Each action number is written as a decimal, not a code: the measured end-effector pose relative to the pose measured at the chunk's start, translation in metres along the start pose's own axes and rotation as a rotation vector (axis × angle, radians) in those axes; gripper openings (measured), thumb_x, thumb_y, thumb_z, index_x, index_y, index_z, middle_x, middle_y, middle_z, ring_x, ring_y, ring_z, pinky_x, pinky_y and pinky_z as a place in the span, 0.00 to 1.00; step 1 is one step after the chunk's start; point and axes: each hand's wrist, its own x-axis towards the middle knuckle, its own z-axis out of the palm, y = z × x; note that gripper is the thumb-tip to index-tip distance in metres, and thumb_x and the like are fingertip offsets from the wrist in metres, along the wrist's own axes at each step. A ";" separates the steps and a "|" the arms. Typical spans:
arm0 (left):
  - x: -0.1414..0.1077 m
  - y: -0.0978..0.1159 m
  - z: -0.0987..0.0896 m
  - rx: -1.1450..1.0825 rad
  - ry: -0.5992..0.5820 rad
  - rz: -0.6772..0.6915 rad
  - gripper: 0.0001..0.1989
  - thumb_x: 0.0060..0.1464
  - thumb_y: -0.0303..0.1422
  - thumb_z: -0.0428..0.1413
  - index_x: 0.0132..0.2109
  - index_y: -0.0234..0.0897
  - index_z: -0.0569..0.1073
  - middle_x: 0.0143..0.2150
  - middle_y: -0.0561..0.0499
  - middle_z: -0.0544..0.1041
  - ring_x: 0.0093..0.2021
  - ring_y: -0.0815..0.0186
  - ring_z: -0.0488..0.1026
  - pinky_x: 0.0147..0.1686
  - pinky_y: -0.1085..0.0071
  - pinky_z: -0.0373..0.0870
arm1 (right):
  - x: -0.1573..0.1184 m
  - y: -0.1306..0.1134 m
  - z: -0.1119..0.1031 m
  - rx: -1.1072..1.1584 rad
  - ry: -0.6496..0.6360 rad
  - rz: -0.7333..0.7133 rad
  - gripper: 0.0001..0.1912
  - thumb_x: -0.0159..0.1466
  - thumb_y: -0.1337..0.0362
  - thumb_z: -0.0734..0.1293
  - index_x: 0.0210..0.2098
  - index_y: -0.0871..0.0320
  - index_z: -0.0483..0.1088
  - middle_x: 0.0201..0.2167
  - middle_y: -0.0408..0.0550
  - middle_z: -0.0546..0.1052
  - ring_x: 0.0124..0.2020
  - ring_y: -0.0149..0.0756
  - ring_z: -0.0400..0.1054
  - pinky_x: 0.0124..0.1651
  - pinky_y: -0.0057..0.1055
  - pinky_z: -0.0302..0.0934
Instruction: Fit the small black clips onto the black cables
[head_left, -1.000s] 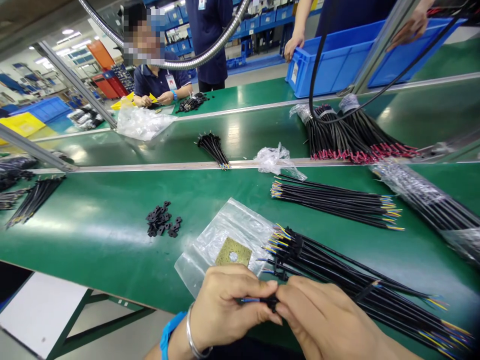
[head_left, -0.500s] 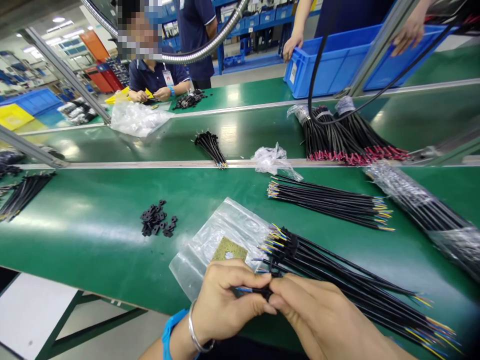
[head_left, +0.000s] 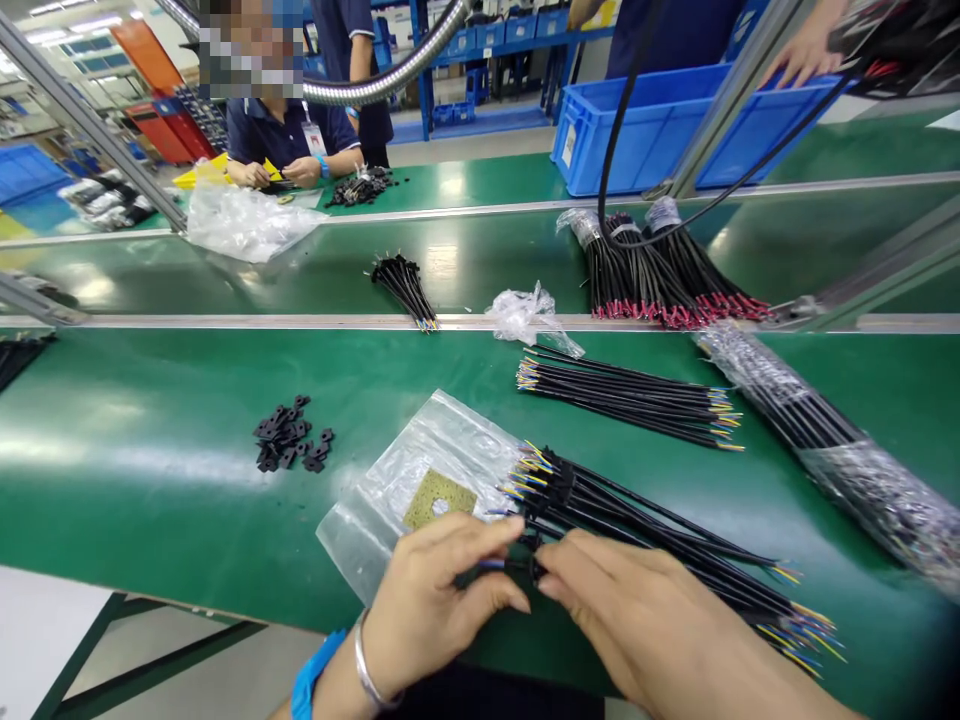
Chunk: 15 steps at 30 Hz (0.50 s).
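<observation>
My left hand (head_left: 442, 575), with a silver bangle and blue band at the wrist, has its thumb and index finger parted. Between them lies the end of a black cable (head_left: 514, 565), blue wire showing at its tip. A small black part (head_left: 535, 569) sits around this cable. My right hand (head_left: 630, 600) is closed on the cable just beside that part; its fingertips partly hide the grip. Right behind the hands lies a bundle of black cables (head_left: 637, 520), with coloured wire ends and black parts near the left ends.
Small black parts (head_left: 289, 435) lie in a pile at left. A clear plastic bag (head_left: 375, 510) has a yellowish square pad (head_left: 439, 498) on it. More cut cables (head_left: 630, 398) and a wrapped bundle (head_left: 825, 430) lie rightward. Across the bench are a blue bin (head_left: 637, 130) and co-workers.
My left thumb and index finger have moved apart from the cable, where they were pinching it. My right hand stays closed on it. The view has shifted slightly.
</observation>
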 end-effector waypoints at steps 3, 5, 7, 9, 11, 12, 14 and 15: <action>-0.003 -0.007 -0.031 0.169 0.075 -0.061 0.22 0.54 0.30 0.64 0.56 0.45 0.74 0.39 0.51 0.80 0.36 0.68 0.77 0.39 0.74 0.75 | -0.003 0.009 0.003 -0.228 0.038 0.064 0.14 0.70 0.70 0.53 0.31 0.55 0.64 0.25 0.43 0.69 0.25 0.34 0.65 0.28 0.32 0.52; -0.009 -0.016 -0.059 0.294 0.190 -0.126 0.15 0.56 0.30 0.62 0.51 0.45 0.76 0.41 0.51 0.79 0.38 0.67 0.77 0.41 0.73 0.74 | -0.005 0.013 0.009 -0.332 0.080 0.108 0.15 0.70 0.70 0.54 0.30 0.55 0.65 0.25 0.44 0.68 0.26 0.36 0.64 0.30 0.34 0.51; -0.017 -0.027 -0.087 0.426 0.297 -0.207 0.10 0.57 0.33 0.60 0.47 0.44 0.77 0.43 0.51 0.79 0.39 0.65 0.77 0.41 0.71 0.74 | -0.007 0.016 0.016 -0.384 0.105 0.148 0.14 0.70 0.69 0.55 0.31 0.56 0.67 0.26 0.45 0.69 0.28 0.38 0.63 0.33 0.35 0.52; -0.027 -0.041 -0.113 0.604 0.377 -0.303 0.11 0.57 0.38 0.59 0.47 0.43 0.77 0.45 0.49 0.78 0.38 0.63 0.76 0.43 0.67 0.74 | -0.010 0.019 0.025 -0.404 0.135 0.189 0.12 0.70 0.67 0.58 0.32 0.57 0.69 0.26 0.46 0.69 0.29 0.40 0.63 0.36 0.36 0.52; -0.036 -0.058 -0.133 0.835 0.378 -0.399 0.17 0.58 0.43 0.56 0.49 0.41 0.77 0.47 0.46 0.77 0.39 0.58 0.76 0.44 0.61 0.73 | -0.013 0.020 0.032 -0.405 0.158 0.218 0.10 0.69 0.66 0.60 0.33 0.59 0.70 0.27 0.47 0.70 0.31 0.40 0.63 0.38 0.37 0.53; -0.040 -0.066 -0.141 0.939 0.346 -0.430 0.19 0.58 0.45 0.54 0.50 0.39 0.77 0.47 0.44 0.77 0.41 0.55 0.76 0.46 0.58 0.72 | -0.015 0.020 0.034 -0.400 0.169 0.227 0.10 0.69 0.66 0.60 0.34 0.59 0.71 0.28 0.48 0.71 0.32 0.40 0.63 0.39 0.37 0.54; -0.046 -0.081 -0.152 1.067 0.240 -0.472 0.23 0.58 0.46 0.51 0.50 0.35 0.77 0.44 0.39 0.77 0.44 0.48 0.74 0.48 0.52 0.71 | -0.019 0.019 0.034 -0.369 0.183 0.220 0.09 0.69 0.65 0.61 0.35 0.59 0.71 0.29 0.48 0.72 0.33 0.40 0.63 0.41 0.37 0.55; -0.048 -0.088 -0.155 1.083 0.199 -0.496 0.23 0.58 0.45 0.50 0.49 0.34 0.77 0.43 0.38 0.77 0.45 0.47 0.74 0.48 0.51 0.70 | -0.020 0.019 0.030 -0.339 0.188 0.206 0.09 0.70 0.65 0.60 0.35 0.59 0.70 0.29 0.47 0.72 0.33 0.39 0.64 0.42 0.36 0.55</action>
